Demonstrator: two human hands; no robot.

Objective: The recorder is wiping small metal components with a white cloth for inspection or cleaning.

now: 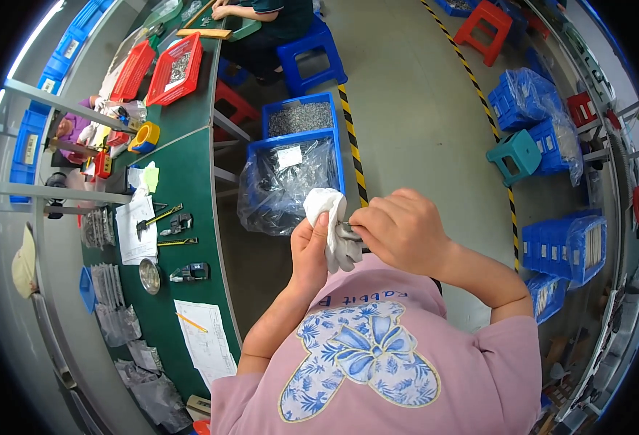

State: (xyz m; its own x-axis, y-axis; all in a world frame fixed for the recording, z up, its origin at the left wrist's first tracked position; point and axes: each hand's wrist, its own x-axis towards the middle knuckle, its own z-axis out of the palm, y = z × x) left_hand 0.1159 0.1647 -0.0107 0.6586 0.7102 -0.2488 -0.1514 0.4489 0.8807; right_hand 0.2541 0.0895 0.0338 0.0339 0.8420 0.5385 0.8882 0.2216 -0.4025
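Observation:
In front of my chest I hold a work glove (343, 252) with a white, bunched upper part and grey fingers hanging down. My left hand (309, 250) is closed around its left side, thumb pressed on the white fabric. From the right, my right hand (404, 229) pinches a grey part near the middle of the glove. Its fingertips are partly hidden, so I cannot tell whether something small is also between them. Both hands are bare and raised above the floor, to the right of the green bench.
The green workbench (189, 268) on the left carries calipers (161, 217), papers (202, 335), a metal bowl (150, 276) and red baskets (175, 69). Blue crates (298, 98) of small parts stand beside it. A co-worker (272, 29) sits at the far end. Stools and blue bins line the right.

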